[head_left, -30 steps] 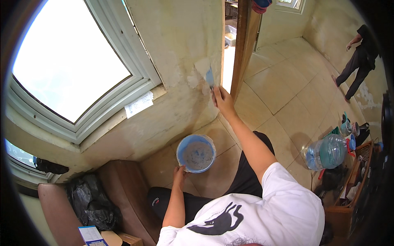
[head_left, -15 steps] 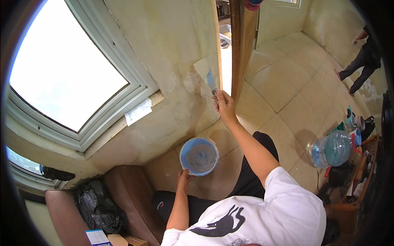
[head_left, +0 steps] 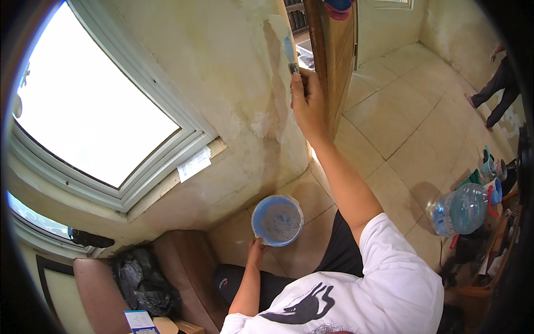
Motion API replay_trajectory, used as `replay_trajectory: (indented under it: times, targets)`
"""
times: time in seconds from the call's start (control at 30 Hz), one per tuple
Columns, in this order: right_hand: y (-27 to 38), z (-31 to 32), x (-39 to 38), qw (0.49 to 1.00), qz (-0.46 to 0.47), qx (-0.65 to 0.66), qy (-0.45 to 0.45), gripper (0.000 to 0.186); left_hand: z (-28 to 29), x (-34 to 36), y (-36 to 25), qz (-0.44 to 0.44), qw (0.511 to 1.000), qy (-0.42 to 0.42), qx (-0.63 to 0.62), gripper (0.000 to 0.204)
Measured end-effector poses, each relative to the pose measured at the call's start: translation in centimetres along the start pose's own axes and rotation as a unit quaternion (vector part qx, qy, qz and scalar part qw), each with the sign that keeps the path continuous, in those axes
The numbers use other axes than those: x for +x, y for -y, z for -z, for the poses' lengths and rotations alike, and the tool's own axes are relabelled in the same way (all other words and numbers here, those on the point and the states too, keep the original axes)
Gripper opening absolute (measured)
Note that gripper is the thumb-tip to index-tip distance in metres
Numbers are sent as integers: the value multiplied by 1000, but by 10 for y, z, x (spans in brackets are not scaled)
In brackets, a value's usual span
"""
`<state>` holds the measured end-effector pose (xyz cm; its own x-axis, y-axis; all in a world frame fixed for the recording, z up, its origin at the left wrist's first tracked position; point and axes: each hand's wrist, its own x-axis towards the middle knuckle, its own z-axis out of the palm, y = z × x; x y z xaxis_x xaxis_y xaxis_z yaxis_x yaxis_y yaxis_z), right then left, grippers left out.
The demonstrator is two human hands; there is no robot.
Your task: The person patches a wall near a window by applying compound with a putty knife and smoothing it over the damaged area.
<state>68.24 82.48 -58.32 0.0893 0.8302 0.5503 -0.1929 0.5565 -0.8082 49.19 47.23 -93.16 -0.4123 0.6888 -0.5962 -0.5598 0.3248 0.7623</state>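
Observation:
My right hand is raised at the wall edge beside the door opening, its fingers closed round the dark handle of a putty knife. The knife's bluish blade points up along a smoothed strip of the wall. Low in front of me, my left hand grips the near left rim of a blue and white bucket. Grey paste lies inside it, its surface uneven. Most of my left fingers are hidden by the bucket.
A wooden door stands ajar right of the wall edge. The window has a paper on its sill. A brown seat and black plastic bag sit at lower left. Right are a large water bottle and a person.
My right hand has moved up the wall with the putty knife, reaching farther along the door edge. The left hand keeps hold of the bucket. The whole view has shifted slightly.

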Motion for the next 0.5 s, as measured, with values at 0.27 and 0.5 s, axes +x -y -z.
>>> replay_trajectory:
  times: [0.27,0.5]
  targets:
    - [-21,3,-41,978,43,-190,73,42,3,3,6,3,1000,-8,9,45]
    - [-13,4,-33,985,104,-135,-18,43,4,-2,2,-10,1000,-13,11,45]
